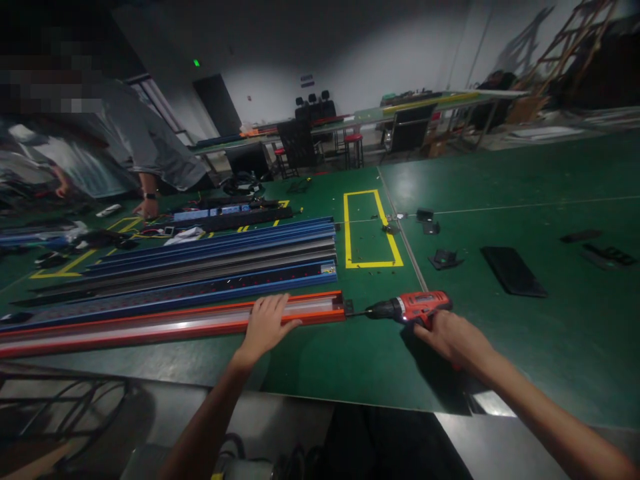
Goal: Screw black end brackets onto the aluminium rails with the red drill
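Observation:
A long orange-red metal rail [200,321] with a pale inner strip lies along the near side of the green table. My left hand [269,320] grips it near its right end, fingers over the far edge and thumb stretched along the near side. At that end sits a small black end piece [349,307]. My right hand [453,337] is closed around the handle of a red and black cordless drill [425,305]. The drill lies level, pointing left, its thin bit at the black end piece; whether it touches a screw is too small to tell.
Several blue and black rails [215,257] lie behind the orange one. Small black parts [445,259], a flat black panel [513,270] and a yellow tape rectangle [373,265] are on the green table [500,360]. At the far left, a person's hand [148,208] rests on the table.

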A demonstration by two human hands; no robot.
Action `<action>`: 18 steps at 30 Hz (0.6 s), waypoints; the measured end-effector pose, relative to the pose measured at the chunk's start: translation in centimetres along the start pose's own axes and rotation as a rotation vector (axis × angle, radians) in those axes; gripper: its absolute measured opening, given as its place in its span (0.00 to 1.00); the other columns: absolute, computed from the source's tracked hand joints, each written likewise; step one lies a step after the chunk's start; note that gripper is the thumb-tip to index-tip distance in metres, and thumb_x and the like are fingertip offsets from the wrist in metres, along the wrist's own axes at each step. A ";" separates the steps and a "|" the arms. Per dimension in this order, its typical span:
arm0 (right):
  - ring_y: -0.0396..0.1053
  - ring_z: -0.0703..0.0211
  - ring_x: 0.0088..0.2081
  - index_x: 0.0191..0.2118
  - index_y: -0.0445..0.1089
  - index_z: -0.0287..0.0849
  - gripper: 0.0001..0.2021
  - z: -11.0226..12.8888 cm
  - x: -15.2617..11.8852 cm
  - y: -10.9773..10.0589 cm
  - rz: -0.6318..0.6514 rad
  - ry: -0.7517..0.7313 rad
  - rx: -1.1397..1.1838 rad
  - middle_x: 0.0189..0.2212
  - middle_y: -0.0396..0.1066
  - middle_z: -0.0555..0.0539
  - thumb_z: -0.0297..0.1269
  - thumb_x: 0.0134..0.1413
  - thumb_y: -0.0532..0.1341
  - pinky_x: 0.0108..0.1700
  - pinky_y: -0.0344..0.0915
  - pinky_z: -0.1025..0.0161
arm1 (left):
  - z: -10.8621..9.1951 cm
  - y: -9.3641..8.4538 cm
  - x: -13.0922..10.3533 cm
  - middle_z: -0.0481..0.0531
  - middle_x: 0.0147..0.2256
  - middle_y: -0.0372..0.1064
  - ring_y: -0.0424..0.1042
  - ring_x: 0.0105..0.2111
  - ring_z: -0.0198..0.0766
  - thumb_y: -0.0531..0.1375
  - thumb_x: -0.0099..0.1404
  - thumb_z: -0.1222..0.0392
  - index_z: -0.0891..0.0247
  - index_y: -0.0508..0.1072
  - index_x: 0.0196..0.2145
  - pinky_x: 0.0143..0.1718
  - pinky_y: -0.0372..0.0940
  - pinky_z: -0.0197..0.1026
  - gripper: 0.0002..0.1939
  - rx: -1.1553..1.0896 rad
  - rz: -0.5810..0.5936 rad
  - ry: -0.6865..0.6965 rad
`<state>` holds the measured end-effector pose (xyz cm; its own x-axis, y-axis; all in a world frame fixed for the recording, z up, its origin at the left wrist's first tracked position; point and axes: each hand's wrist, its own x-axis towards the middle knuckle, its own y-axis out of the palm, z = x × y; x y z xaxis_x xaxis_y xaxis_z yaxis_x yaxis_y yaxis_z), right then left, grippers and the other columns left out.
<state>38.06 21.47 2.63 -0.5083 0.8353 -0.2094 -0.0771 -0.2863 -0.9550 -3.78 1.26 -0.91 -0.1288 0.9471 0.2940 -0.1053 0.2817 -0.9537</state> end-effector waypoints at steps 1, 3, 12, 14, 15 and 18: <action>0.76 0.43 0.32 0.35 0.75 0.37 0.27 0.0 0.0 0.0 0.003 -0.005 -0.004 0.30 0.77 0.32 0.56 0.65 0.50 0.36 0.67 0.52 | 0.1 0.0 0.0 0.68 0.58 0.74 0.71 0.57 0.59 0.46 0.72 0.26 0.66 0.71 0.63 0.60 0.61 0.60 0.43 0.000 0.001 0.003; 0.76 0.44 0.32 0.35 0.75 0.37 0.27 0.0 0.1 -0.1 -0.002 -0.025 -0.019 0.30 0.77 0.32 0.55 0.65 0.50 0.36 0.66 0.53 | 0.2 -0.1 0.1 0.68 0.58 0.74 0.71 0.57 0.59 0.45 0.72 0.25 0.66 0.71 0.63 0.60 0.61 0.59 0.44 0.003 0.005 0.005; 0.74 0.48 0.28 0.33 0.75 0.39 0.26 0.6 -0.2 -1.0 0.032 0.039 0.033 0.27 0.75 0.36 0.57 0.63 0.52 0.33 0.63 0.55 | -0.1 -0.2 0.1 0.67 0.58 0.74 0.71 0.57 0.59 0.47 0.72 0.26 0.63 0.71 0.64 0.60 0.60 0.59 0.42 -0.012 -0.007 -0.020; 0.74 0.48 0.28 0.32 0.75 0.39 0.26 0.7 -0.3 -1.2 0.025 0.019 0.033 0.27 0.76 0.36 0.57 0.63 0.53 0.34 0.64 0.54 | -0.1 -0.2 0.1 0.67 0.58 0.74 0.71 0.57 0.58 0.47 0.72 0.25 0.63 0.71 0.64 0.60 0.60 0.59 0.42 -0.017 -0.015 -0.024; 0.74 0.47 0.29 0.32 0.75 0.39 0.26 0.8 -0.3 -1.3 0.023 0.014 0.033 0.28 0.76 0.36 0.57 0.63 0.52 0.34 0.64 0.54 | -0.1 -0.1 0.1 0.67 0.58 0.74 0.71 0.57 0.58 0.47 0.72 0.25 0.63 0.71 0.64 0.60 0.60 0.59 0.43 -0.019 -0.015 -0.025; 0.76 0.44 0.31 0.34 0.75 0.38 0.27 0.9 -0.4 -1.6 0.042 0.028 0.039 0.30 0.77 0.34 0.58 0.64 0.52 0.35 0.65 0.54 | 0.0 -0.1 0.1 0.68 0.57 0.74 0.71 0.57 0.59 0.45 0.72 0.25 0.65 0.71 0.64 0.59 0.60 0.59 0.44 -0.017 -0.009 -0.023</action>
<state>37.59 21.16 4.49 -0.4875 0.8350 -0.2550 -0.0905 -0.3388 -0.9365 -3.74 1.33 -0.76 -0.1503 0.9409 0.3035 -0.0898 0.2927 -0.9520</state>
